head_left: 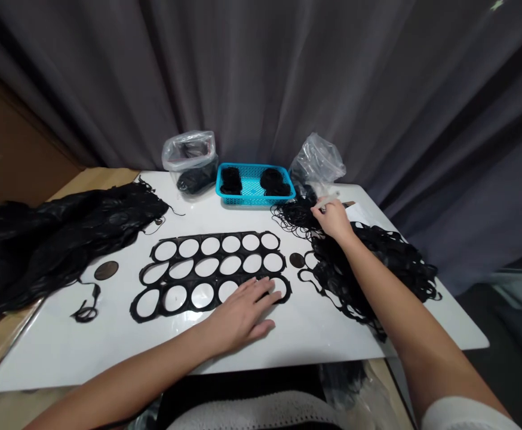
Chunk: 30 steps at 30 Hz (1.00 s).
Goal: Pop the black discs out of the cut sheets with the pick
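Note:
My left hand (247, 307) lies flat with fingers spread over the lower right corner of a black rubbery sheet (217, 279) punched with rows of round holes. The white table top shows through the holes. Farther right and back, my right hand (332, 216) is closed around a slim whitish pen-like tool (330, 197), whose exact kind I cannot make out. Beside that hand sits a tangled heap of thin black rings (297, 215). Beneath my right forearm spreads a pile of black perforated scraps (377, 263).
A blue basket (255, 200) with two black bundles stands at the back, between an open clear bag (190, 158) and another clear bag (319, 158). Black sheets (59, 233) are heaped at left. Dark discs (106, 270) and a scrap (85, 312) lie on the table (122, 352).

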Available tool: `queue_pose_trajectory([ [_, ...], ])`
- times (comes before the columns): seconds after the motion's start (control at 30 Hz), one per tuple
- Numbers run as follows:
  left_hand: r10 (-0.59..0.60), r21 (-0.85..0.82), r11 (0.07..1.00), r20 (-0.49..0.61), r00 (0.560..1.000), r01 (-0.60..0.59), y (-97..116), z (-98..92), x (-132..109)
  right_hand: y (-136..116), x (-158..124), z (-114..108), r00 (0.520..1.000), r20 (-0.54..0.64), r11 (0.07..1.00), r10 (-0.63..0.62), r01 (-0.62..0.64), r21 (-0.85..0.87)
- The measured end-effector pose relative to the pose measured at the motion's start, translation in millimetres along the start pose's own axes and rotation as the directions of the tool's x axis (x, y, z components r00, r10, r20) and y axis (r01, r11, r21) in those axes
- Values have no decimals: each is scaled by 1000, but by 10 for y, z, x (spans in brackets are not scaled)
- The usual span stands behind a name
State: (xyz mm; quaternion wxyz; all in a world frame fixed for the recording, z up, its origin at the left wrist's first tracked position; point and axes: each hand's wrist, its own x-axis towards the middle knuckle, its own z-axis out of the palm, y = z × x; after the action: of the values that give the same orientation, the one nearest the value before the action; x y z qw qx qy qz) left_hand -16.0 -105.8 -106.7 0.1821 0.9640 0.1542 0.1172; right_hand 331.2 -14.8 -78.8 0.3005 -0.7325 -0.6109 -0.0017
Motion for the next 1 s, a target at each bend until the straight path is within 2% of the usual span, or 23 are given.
queue_pose_trajectory([
  [0.1,-56,70,996,-4,998,56,88,74,-107,-7,-254,-147,998,0,994,-60,59,97],
  [0.2,-59,163,985,-22,998,61,179,199,-197,-115,-534,-198,998,60,974,-1,-12,226],
  [0.3,-64,218,973,-92,994,83,291,313,-238,-363,-917,-130,976,209,883,67,-155,443],
  [0.4,-71,265,958,-144,987,108,415,398,-241,-654,-1372,-1,907,421,725,9,-296,622],
  [0.47,-81,280,952,-149,985,121,483,444,-234,-792,-1623,70,884,465,724,-54,-286,628],
  [0.53,-98,277,951,-152,984,137,530,485,-223,-858,-1780,110,892,444,751,-87,-234,617],
  [0.63,-122,257,953,-156,980,160,563,529,-210,-855,-1862,135,916,392,754,-83,-200,625],
  [0.8,-139,243,954,-164,977,176,594,539,-204,-799,-1879,162,927,357,757,-114,-151,636],
  [1.0,-193,263,941,-94,977,212,638,481,-199,-789,-1899,192,933,339,744,-123,-139,654],
])
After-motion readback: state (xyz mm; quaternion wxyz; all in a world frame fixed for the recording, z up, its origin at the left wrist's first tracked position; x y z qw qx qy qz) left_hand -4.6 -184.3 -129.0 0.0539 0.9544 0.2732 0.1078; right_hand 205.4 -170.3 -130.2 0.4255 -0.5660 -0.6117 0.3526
